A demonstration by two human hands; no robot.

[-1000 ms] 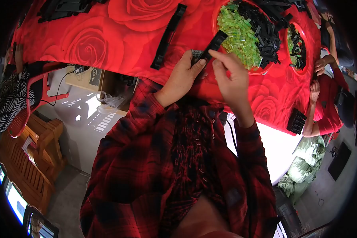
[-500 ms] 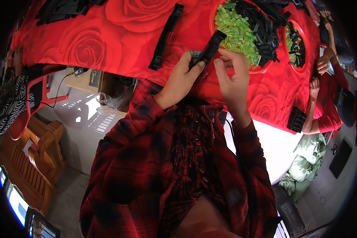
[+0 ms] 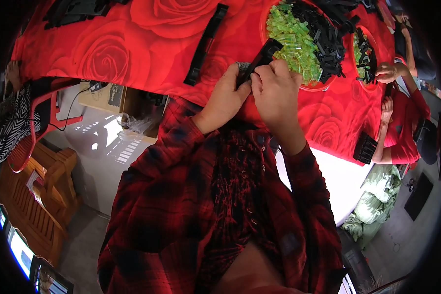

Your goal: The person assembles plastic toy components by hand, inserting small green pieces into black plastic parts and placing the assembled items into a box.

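We see dark print on a cardboard box (image 3: pixel 95 98). By the near edge of the bench (image 3: pixel 147 63), our left fingers (image 3: pixel 243 91) clasp a black bar (image 3: pixel 265 53); our right fingers (image 3: pixel 265 73) curl against it, whether pinching we cannot tell.

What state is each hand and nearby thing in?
Left hand: closed around the held black bar
Right hand: touching that bar, grip unclear
Second black bar: lying on the tablecloth, untouched
Large red bowl: heaped with green pieces and black pieces
Small red bowl: holding both colours
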